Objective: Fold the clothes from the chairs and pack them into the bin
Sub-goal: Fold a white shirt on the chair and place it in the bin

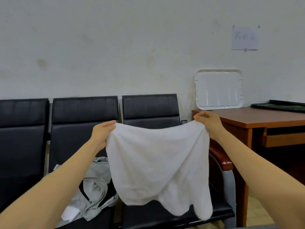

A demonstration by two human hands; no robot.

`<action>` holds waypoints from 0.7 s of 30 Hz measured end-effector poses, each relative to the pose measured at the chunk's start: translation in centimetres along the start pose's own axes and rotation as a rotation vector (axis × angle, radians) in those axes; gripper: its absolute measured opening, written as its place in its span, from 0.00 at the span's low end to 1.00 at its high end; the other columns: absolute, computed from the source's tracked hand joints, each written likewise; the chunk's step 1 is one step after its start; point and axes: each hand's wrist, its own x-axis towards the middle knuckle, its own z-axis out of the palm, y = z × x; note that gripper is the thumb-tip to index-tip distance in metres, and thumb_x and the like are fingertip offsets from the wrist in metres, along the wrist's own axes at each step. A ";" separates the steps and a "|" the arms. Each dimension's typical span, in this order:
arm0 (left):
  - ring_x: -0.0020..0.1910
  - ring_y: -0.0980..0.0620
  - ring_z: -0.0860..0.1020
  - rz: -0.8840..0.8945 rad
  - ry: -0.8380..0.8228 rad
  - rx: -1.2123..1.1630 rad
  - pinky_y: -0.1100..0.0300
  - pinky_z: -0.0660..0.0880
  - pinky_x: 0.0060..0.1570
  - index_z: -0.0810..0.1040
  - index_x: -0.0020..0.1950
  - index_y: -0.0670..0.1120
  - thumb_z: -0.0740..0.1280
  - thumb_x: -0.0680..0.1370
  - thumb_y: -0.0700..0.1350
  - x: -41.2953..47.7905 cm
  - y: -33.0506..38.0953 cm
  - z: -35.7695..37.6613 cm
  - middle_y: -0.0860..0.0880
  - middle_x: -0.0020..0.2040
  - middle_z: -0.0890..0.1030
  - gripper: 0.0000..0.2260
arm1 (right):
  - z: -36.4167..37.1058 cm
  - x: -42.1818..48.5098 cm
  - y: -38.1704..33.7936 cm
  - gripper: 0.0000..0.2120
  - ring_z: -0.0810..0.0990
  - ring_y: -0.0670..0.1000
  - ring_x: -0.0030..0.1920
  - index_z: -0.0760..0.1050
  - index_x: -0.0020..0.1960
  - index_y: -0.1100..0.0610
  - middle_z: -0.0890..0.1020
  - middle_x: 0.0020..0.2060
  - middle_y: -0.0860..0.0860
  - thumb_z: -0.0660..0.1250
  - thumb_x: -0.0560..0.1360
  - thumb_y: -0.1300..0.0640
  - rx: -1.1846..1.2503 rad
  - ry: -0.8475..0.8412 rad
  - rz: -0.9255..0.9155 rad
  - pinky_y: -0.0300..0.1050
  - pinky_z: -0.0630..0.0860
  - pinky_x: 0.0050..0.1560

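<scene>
Between our hands: white cloth (pixel 158 162), hung in the air in front of the chairs (pixel 84 109), touching no seat that we can see.
Left hand (pixel 103 133): fingers curled round the cloth's upper left corner, fabric bunched in the grip.
Right hand (pixel 208 123): pinches the upper right corner; held a little higher than the left.
Top edge: runs from hand to hand, left to right, sagging in the middle; we judge this the cloth's wide axis as held.
Body of cloth: falls straight down below both hands; the lower hem is uneven, its lobes dropping lowest under the right hand.
Reach: each hand holds one corner, so neither is nearer; the fold turns on bringing one corner across to the other along that top edge.
Step in hand: we judge the cloth spread for its first fold, not yet doubled.
Below the left forearm: grey garment (pixel 94 187), crumpled on a chair seat, nearer the left hand, well apart from the right; unfolded.
Beyond the right hand: bench (pixel 255 118), with a white lid (pixel 218 89) leaning upright against the wall and a dark tray (pixel 280 105) further right.
Bin: not in view; we cannot tell which way it lies from the hands.
Risk: soft, limp fabric; the sagging middle may crease the fold unless we draw the edge taut.
</scene>
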 end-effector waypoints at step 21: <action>0.58 0.52 0.76 0.044 -0.189 -0.119 0.61 0.75 0.52 0.70 0.71 0.46 0.61 0.81 0.38 13.9 -2.3 7.1 0.47 0.68 0.73 0.18 | 6.4 12.2 6.3 0.09 0.78 0.47 0.50 0.79 0.56 0.55 0.80 0.52 0.50 0.65 0.78 0.62 0.132 0.055 -0.048 0.40 0.73 0.52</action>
